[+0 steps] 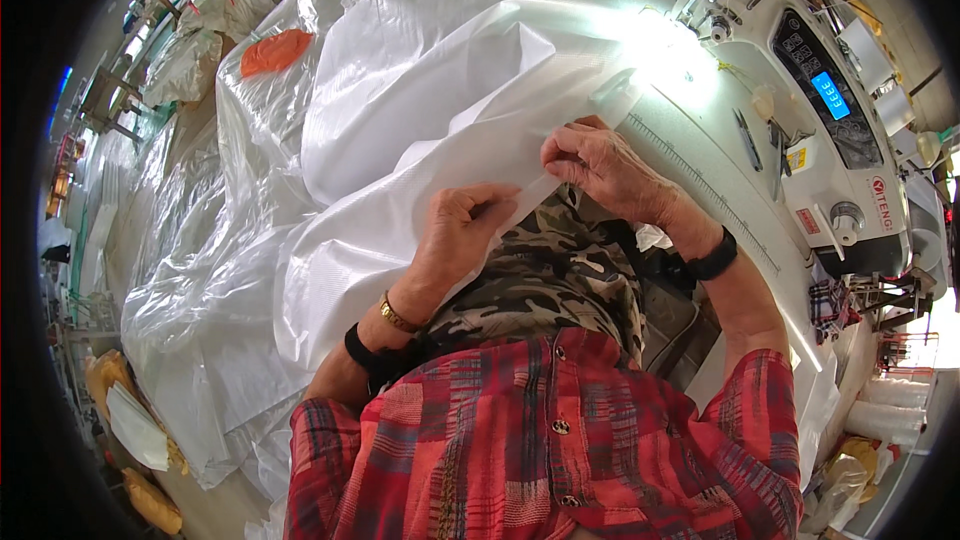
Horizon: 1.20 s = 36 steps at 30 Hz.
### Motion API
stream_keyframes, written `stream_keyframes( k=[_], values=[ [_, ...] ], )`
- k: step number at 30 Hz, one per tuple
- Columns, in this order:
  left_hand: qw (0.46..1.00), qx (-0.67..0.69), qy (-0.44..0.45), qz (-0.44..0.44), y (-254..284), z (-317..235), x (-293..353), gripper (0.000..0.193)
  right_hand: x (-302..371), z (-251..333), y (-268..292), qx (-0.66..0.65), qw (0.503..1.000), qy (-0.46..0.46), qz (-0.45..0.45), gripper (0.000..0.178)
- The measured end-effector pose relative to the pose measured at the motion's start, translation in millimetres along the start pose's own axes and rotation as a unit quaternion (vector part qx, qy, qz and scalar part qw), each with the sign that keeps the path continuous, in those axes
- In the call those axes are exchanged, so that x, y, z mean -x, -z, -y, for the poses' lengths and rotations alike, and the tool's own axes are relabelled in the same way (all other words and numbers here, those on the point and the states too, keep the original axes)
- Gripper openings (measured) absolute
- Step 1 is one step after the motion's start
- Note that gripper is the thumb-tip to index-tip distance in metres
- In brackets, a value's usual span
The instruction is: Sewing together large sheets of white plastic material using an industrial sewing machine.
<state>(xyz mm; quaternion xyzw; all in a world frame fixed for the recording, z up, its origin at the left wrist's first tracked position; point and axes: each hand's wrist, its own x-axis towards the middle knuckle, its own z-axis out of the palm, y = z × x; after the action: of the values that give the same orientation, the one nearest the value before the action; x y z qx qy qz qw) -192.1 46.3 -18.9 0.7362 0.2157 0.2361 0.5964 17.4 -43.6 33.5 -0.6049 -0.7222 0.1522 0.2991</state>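
Note:
A large sheet of white translucent fabric with fine ribbing spreads over the table and hangs down toward my lap. My left hand pinches its near edge, thumb against fingers. Farther right and a little higher, my right hand grips the same edge between thumb and curled fingers. The short stretch of edge between the two hands looks drawn fairly straight. To the right stands a white sewing machine with a lit blue display, and its bright lamp washes out the fabric near the needle area.
Crumpled clear plastic sheeting covers the left side, with an orange patch near its top. A ruler scale runs along the table right of my hands. Small dark snips and another tool lie by the machine.

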Motion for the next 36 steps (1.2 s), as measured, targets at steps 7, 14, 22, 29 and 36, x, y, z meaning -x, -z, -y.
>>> stream_keyframes(
  k=[7, 14, 22, 29, 36],
  values=[
    [0.998, -0.03, -0.057, -0.015, 0, -4, 0, 0.021, 3, -5, 0, 0.079, 0.996, 0.037, 0.009, 0.014],
    [0.999, -0.013, -0.046, -0.004, -3, 1, -2, 0.019, 10, -6, -4, 0.166, 0.982, 0.09, -0.017, 0.018],
    [0.985, -0.147, -0.074, -0.043, -6, -15, -6, 0.009, 8, -17, 8, 0.23, 0.97, 0.071, -0.031, 0.021],
    [0.922, -0.273, -0.268, -0.059, 2, -31, -11, 0.006, 6, -36, 22, 0.223, 0.974, 0.029, -0.029, 0.023],
    [0.94, -0.263, -0.212, -0.04, 1, -29, -5, 0.02, 1, -34, 22, 0.214, 0.974, 0.039, -0.056, 0.027]
  ],
)
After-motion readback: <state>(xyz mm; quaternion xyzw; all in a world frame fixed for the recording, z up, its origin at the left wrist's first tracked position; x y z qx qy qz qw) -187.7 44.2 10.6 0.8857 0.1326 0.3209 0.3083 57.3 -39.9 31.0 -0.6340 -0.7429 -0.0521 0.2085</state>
